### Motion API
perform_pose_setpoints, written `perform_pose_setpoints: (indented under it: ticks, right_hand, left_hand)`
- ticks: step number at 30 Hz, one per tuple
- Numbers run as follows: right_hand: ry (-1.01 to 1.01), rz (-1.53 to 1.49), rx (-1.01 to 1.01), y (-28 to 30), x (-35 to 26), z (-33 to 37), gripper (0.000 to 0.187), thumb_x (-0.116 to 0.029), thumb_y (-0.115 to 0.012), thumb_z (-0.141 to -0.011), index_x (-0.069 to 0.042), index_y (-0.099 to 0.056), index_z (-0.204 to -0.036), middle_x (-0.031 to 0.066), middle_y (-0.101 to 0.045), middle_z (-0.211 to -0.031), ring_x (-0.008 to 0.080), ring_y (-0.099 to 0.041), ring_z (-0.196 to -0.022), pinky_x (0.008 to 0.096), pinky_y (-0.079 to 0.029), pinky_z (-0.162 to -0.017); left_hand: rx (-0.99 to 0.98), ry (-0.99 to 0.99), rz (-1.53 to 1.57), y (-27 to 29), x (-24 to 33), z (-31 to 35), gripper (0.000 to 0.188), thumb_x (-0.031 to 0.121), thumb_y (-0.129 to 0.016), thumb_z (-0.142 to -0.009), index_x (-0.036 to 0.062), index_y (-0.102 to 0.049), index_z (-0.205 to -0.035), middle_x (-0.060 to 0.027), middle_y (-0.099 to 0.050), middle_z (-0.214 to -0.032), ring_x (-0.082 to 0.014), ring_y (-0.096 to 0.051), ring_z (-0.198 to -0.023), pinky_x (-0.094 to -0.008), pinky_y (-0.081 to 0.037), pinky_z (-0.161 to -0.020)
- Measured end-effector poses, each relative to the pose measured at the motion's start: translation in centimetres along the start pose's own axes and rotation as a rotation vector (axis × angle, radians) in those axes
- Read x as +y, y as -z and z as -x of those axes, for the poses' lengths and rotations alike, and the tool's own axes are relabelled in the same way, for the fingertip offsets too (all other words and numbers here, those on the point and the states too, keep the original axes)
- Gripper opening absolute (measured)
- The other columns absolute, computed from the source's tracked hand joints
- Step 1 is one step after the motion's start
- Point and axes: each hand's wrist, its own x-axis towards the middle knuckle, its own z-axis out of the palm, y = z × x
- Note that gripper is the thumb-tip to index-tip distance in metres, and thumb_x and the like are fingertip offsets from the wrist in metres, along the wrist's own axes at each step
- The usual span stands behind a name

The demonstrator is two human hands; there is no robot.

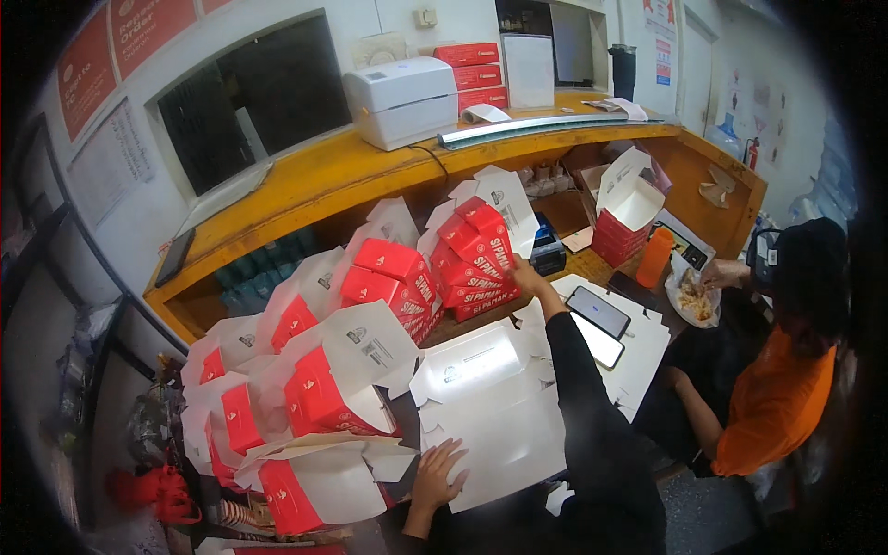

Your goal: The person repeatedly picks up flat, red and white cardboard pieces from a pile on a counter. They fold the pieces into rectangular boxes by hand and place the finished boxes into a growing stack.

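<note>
A flat white cardboard box blank (499,425) lies unfolded in front of me, its inner side up. My left hand (437,476) rests on its near left edge, fingers spread and holding nothing. My right arm reaches forward across the blank. My right hand (529,277) is at the right side of a stack of nested red food boxes (476,259) with white lids raised. Its fingers are small and partly hidden there, so their grip is unclear. More open red and white boxes (324,388) stand crowded to the left of the blank.
Two phones (599,313) lie on more flat white card at the right. A person in an orange top (777,407) sits there, one hand at a bag of food (694,296). An orange bottle (656,257) stands nearby. Behind, a yellow counter (305,185) carries a white printer (402,100).
</note>
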Motion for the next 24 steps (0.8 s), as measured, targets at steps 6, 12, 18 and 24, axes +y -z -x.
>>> perform_pose_setpoints:
  ticks: [6, 12, 18, 24]
  right_hand:
    - [0.066, -0.15, 0.029, -2.9, -3.1, 4.3, 0.077, -0.024, -0.069, -0.07, -0.007, -0.024, -0.13, 0.0214, -0.033, -0.125, 0.0322, -0.033, -0.118, 0.0421, -0.033, -0.095]
    - [0.203, -0.099, 0.164, -3.9, -0.7, 3.1, 0.07, -0.019, -0.08, -0.057, -0.002, -0.045, -0.115, 0.0186, -0.05, -0.109, 0.0301, -0.047, -0.104, 0.0389, -0.038, -0.09]
    - [0.128, -0.265, 0.052, -4.2, -3.0, 2.5, 0.049, -0.01, -0.079, -0.058, 0.0, -0.055, -0.1, 0.0136, -0.059, -0.101, 0.0245, -0.058, -0.093, 0.0333, -0.047, -0.078]
    - [0.223, -0.261, 0.219, -4.7, -0.9, 2.8, 0.08, -0.012, -0.08, -0.059, -0.002, -0.033, -0.123, 0.0158, -0.044, -0.118, 0.0248, -0.047, -0.107, 0.0357, -0.041, -0.09]
  left_hand:
    - [0.01, 0.041, -0.028, 0.0, -0.4, 0.6, 0.038, 0.027, -0.059, -0.075, 0.0115, -0.055, -0.109, -0.0059, -0.049, -0.122, -0.0232, -0.042, -0.118, -0.0409, -0.03, -0.098]
    - [-0.007, 0.008, -0.047, -0.5, -0.7, 0.4, 0.038, 0.028, -0.059, -0.075, 0.011, -0.055, -0.109, -0.0062, -0.049, -0.123, -0.0234, -0.042, -0.117, -0.0414, -0.031, -0.097]
    - [0.004, 0.035, -0.064, -1.1, -1.3, 1.1, 0.038, 0.031, -0.057, -0.078, 0.0124, -0.055, -0.11, -0.0058, -0.049, -0.123, -0.0235, -0.042, -0.118, -0.0428, -0.03, -0.097]
    - [0.002, 0.023, -0.061, -0.9, -0.9, 0.8, 0.038, 0.032, -0.058, -0.078, 0.0127, -0.055, -0.111, -0.0058, -0.049, -0.122, -0.0226, -0.042, -0.118, -0.0426, -0.031, -0.097]
